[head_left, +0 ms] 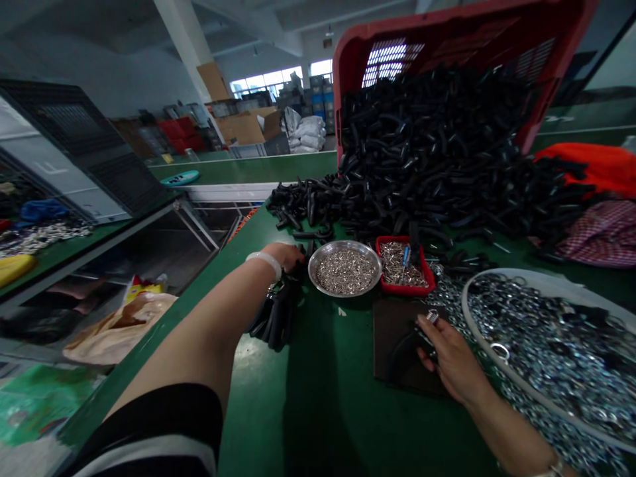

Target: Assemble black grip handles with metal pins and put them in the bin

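My left hand reaches out to a small bunch of black curved rubber tubes lying on the green table; its fingers curl round one tube. My right hand rests on a dark square mat and pinches a black tube with a small metal ring at its fingertips. A round steel bowl of small metal parts and a small red tray of metal parts stand just beyond the hands.
A big tipped red crate spills a heap of black tubes across the far table. A large white-rimmed tray of metal rings sits at right. Orange and checked cloth lie far right. Left of the table is a gap with bags.
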Demonstrator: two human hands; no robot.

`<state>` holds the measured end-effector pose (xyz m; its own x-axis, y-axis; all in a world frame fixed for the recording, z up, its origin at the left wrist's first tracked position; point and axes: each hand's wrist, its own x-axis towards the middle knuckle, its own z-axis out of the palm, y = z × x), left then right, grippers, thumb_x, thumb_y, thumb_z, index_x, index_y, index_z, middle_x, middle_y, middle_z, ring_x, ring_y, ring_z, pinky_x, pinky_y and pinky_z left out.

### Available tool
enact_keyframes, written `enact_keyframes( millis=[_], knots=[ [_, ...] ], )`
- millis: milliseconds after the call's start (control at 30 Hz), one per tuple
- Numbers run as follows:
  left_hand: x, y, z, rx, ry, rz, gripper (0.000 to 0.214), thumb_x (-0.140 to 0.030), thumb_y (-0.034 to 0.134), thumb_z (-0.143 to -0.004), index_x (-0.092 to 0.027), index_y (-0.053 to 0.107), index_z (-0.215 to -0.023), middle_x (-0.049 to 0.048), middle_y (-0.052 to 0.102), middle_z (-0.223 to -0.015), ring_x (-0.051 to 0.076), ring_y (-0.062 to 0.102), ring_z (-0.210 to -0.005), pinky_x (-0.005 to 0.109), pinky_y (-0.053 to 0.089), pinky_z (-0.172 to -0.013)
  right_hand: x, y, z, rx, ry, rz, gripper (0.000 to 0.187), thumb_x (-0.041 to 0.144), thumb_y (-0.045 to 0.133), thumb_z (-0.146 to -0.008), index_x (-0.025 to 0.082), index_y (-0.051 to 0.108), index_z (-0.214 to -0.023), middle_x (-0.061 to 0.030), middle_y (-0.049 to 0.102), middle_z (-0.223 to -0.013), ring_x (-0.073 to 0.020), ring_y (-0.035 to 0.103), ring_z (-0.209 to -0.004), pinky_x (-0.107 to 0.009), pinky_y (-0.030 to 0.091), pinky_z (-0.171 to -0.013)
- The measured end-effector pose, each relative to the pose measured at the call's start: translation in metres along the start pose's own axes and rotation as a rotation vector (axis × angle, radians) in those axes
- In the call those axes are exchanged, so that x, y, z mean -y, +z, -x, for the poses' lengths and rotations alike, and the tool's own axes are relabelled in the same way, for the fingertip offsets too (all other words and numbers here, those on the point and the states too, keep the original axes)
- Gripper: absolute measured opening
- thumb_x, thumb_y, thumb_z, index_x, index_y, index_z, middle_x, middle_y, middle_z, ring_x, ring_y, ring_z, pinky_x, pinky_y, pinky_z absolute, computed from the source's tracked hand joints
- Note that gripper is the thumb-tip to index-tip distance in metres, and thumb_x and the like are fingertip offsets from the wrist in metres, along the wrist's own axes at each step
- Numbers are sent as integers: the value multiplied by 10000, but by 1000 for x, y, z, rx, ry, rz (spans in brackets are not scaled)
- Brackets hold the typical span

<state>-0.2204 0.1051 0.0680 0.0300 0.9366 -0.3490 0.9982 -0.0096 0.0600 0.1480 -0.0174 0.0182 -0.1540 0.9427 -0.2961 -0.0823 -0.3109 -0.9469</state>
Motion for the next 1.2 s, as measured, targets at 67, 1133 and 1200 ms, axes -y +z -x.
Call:
enact_keyframes(
  millis=[67, 1133, 1200],
  knots=[
    [-5, 1, 1, 78, 4, -20, 496, -277, 780, -388, -262, 689, -875, 26, 688, -872, 209, 600, -777, 291, 455, -726, -1, 0, 0, 1, -3, -1, 337, 498, 615, -703, 193, 503, -793, 49, 493, -606, -70, 456, -439, -155, 303, -306],
    [-228, 31, 113, -326, 297, 1308, 340, -420, 334, -855, -160, 554, -844, 24, 622, -712, 158, 594, -676, 289, 496, -630, 53, -4, 23, -30, -391, 100, 284, 451, 563, -763, 204, 565, -903, 18, 579, -709, -105, 507, -538, -189, 366, -396],
    [-236, 37, 111, -259, 245, 1423, 355, -473, 340, -850, -165, 515, -837, -14, 547, -573, 121, 526, -497, 248, 451, -474, 53, -6, 21, -47, -443, 189, 269, 439, 556, -770, 197, 563, -887, 16, 563, -677, -115, 508, -544, -208, 388, -422]
  ],
)
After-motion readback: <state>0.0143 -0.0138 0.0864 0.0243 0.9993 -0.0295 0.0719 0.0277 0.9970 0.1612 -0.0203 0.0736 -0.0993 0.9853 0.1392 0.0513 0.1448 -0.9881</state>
